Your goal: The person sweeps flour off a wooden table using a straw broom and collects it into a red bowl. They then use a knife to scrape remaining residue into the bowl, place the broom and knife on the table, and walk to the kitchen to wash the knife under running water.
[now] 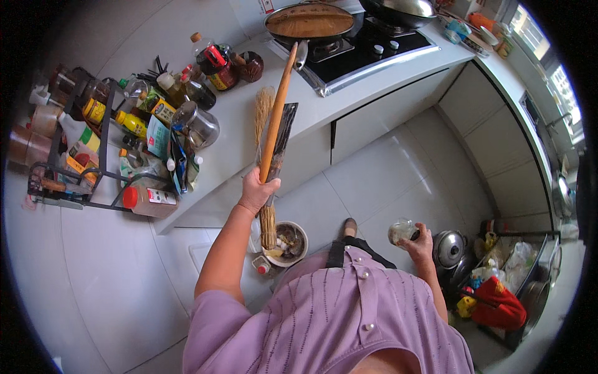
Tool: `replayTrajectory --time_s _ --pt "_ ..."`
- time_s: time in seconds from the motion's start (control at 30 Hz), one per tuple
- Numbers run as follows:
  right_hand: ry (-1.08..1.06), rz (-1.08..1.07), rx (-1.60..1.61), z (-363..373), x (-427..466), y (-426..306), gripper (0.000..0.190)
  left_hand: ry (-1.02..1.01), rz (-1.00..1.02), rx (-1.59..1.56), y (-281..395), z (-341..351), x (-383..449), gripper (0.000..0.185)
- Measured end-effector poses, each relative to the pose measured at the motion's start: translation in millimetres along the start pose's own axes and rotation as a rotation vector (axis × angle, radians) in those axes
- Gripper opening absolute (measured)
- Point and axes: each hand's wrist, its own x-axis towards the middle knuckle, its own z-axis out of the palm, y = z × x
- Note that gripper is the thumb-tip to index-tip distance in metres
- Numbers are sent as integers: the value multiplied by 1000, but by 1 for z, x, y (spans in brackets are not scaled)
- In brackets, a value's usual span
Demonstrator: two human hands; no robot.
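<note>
My left hand (258, 189) grips a bundle of long tools over the counter's front edge: a wooden rolling pin (279, 107), a dark flat blade-like piece (286, 133) and a straw brush (264, 110), whose bound end (267, 229) hangs below the hand. The rolling pin's tip points at the stove. Low on the right, my right hand (420, 243) holds a small clear glass jar (402, 231) over the floor; its contents are unclear. Beneath the brush's bound end, a round bin (302, 248) holds scraps.
Bottles and jars crowd the counter (238, 154) at left beside a black metal rack (108, 124). A gas stove (359, 61) carries a wok with a wooden lid (310, 21). Lidded pots (449, 249) and a rack with bags (521, 252) stand at right. A capped bottle (263, 268) is near the bin.
</note>
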Motion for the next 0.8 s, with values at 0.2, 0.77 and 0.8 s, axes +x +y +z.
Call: replayTrajectory --time_s 0.2,0.77,0.8 --pt "-57 -25 -78 -21 76 -1 75 18 -107 -36 3 10 37 27" --pt "-42 101 -98 -34 88 -20 72 -34 -23 398 14 -23 183 40" --pt "-22 72 -110 -36 88 -32 72 -6 -3 418 7 -36 186 41"
